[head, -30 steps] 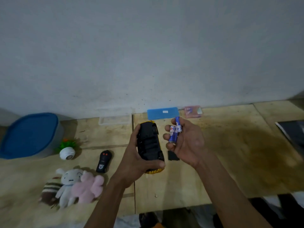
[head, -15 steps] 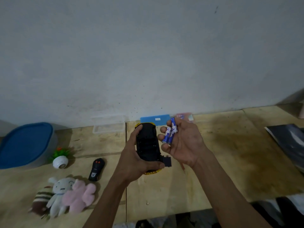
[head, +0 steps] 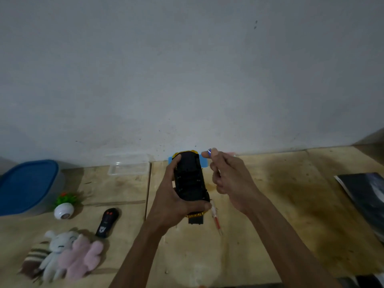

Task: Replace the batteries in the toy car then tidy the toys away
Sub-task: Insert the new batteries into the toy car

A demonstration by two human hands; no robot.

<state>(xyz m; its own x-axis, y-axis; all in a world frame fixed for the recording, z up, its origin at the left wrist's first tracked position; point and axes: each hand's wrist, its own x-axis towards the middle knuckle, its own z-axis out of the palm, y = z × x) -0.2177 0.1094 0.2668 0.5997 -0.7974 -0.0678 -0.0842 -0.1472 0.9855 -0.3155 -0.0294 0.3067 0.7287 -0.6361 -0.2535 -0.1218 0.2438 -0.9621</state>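
Observation:
My left hand [head: 172, 196] grips the toy car [head: 190, 179], which is upside down with its black underside facing me and a yellow body edge showing at both ends. My right hand [head: 226, 179] is just right of the car, fingers curled around the blue batteries [head: 209, 151]; only a blue tip shows between thumb and forefinger. A small black battery cover [head: 195, 220] lies on the wooden table [head: 270, 225] under the car. A red-handled screwdriver [head: 216, 219] lies beside it.
At the left sit a blue-lidded tub [head: 27, 186], a small potted toy plant [head: 64, 206], a black remote [head: 107, 222] and plush toys [head: 64, 256]. A clear tray [head: 128, 166] and blue box [head: 204, 162] stand by the wall. A dark book [head: 365, 194] lies right.
My right hand has turned its palm away and closed tighter, so the batteries are mostly hidden. The car has been lifted further from me, uncovering the battery cover and the screwdriver.

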